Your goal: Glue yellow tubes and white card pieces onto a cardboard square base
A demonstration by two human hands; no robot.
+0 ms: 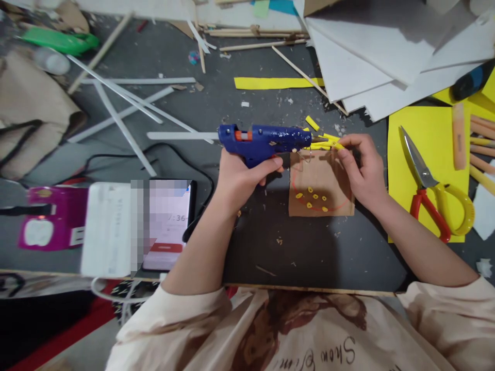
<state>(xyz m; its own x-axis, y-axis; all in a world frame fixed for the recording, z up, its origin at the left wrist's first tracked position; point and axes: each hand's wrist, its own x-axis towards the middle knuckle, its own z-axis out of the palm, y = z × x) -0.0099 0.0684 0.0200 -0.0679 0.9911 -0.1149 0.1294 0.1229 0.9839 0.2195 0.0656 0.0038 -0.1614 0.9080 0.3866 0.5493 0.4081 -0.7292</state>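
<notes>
My left hand (pixel 247 178) is closed round the handle of a blue hot glue gun (pixel 270 141), with a long white glue stick (pixel 181 136) jutting from its back end. The gun's nozzle points right, close to my right hand (pixel 363 167). Between the thumb and fingers of that hand is a small yellow paper roll (pixel 335 144). More yellow rolls (pixel 312 123) lie by the nozzle, above a square of brown cardboard (pixel 320 178). On the cardboard a red curved line is drawn, and several small yellow rolled rings (pixel 310 190) sit inside it.
Red-and-yellow scissors (pixel 433 190) lie on a yellow sheet (pixel 402 149) at right. White boards (pixel 371 56) fill the back right. Loose glue sticks (pixel 119 118), a black cable (pixel 170 149), a phone (pixel 168 221) and a white box (pixel 108 226) are at left.
</notes>
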